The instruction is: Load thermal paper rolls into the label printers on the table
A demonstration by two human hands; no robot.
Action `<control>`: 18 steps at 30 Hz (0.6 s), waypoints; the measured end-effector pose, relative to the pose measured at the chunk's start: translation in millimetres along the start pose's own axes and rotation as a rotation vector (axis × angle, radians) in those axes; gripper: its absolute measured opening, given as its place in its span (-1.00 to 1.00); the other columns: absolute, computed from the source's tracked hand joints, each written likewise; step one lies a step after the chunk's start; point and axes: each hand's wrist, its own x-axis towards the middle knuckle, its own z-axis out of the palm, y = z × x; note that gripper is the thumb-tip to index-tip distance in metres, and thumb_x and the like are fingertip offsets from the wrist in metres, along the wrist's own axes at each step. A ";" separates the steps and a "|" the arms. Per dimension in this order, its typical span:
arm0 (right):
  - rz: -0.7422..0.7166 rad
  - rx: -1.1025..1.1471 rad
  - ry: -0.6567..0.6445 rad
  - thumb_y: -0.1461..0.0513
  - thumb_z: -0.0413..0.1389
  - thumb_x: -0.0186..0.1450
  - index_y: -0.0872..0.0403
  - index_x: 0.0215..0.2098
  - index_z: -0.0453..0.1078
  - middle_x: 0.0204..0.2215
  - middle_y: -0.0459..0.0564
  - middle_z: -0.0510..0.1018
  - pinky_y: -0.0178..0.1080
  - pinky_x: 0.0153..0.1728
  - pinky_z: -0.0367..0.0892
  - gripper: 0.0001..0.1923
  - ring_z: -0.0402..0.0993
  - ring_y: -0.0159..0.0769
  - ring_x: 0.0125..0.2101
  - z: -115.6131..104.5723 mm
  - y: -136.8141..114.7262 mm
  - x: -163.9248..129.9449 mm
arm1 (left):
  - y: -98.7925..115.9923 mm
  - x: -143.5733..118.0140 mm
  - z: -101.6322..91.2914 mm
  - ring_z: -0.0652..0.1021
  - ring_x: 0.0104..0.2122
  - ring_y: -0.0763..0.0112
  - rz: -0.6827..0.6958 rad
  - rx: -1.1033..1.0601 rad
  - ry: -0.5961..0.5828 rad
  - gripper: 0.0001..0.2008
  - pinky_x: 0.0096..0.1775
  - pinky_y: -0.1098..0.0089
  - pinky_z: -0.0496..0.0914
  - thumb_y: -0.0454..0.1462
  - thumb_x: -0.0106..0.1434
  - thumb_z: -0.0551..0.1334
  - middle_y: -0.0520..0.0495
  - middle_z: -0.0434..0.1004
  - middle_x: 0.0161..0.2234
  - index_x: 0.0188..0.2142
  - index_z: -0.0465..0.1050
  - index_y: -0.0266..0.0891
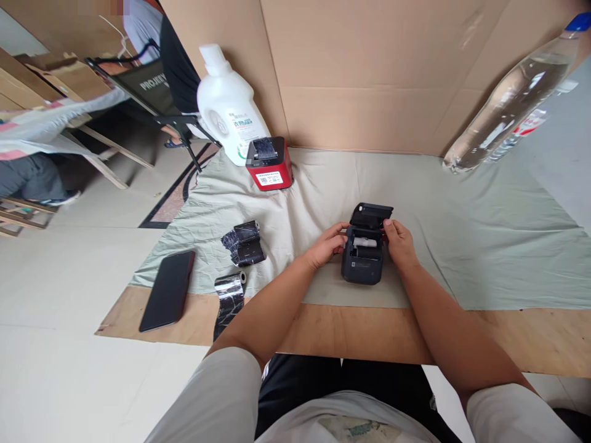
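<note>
At table centre your left hand (329, 244) and right hand (398, 241), fingers pressed at nine and three o'clock, gripped the dark printer (364, 253); rigid, probably light, its open lid likely fragile.

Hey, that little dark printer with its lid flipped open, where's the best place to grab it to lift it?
Probably by the two side walls of the dark printer, coming in from left and right, where the left hand and right hand already rest. The body is boxy with flat sides; the open lid hinges at the back, so it makes a poor handle.
</note>
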 end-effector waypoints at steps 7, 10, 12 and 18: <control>-0.009 -0.211 -0.024 -0.30 0.02 0.19 0.01 -0.61 0.14 -0.65 -0.18 0.20 -0.26 -0.46 0.11 -0.39 0.14 -0.38 -0.54 3.0 -0.2 1.2 | -6.1 0.7 5.9 0.54 -0.15 0.22 0.195 0.351 0.192 -0.57 -0.06 0.25 0.40 0.03 0.24 0.24 -0.14 0.58 -0.21 -0.15 0.49 -0.30; -0.031 -0.265 -0.042 -0.29 -0.01 0.20 0.01 -0.57 0.22 -0.61 -0.15 0.26 -0.24 -0.43 0.13 -0.42 0.16 -0.35 -0.51 4.4 0.6 1.3 | -6.8 -0.1 10.5 0.53 -0.06 0.15 0.290 0.613 0.362 -0.64 0.05 0.16 0.37 -0.06 0.32 0.15 -0.19 0.58 -0.12 -0.10 0.49 -0.29; -0.034 -0.289 -0.050 -0.29 0.00 0.18 0.03 -0.51 0.31 -0.56 -0.10 0.35 -0.22 -0.40 0.18 -0.43 0.23 -0.32 -0.48 4.6 1.5 1.9 | -6.1 -1.8 12.8 0.53 -0.04 0.14 0.323 0.762 0.461 -0.69 0.07 0.12 0.37 -0.15 0.33 0.13 -0.23 0.56 -0.07 -0.06 0.46 -0.29; -0.026 -0.348 -0.025 -0.19 0.00 0.22 0.02 -0.52 0.32 -0.57 -0.08 0.39 -0.20 -0.36 0.22 -0.52 0.28 -0.29 -0.48 4.7 6.3 4.0 | -1.6 -8.4 14.9 0.50 -0.09 0.21 0.360 0.924 0.529 -0.81 0.03 0.13 0.40 -0.37 0.16 0.19 -0.12 0.50 -0.18 -0.19 0.39 -0.21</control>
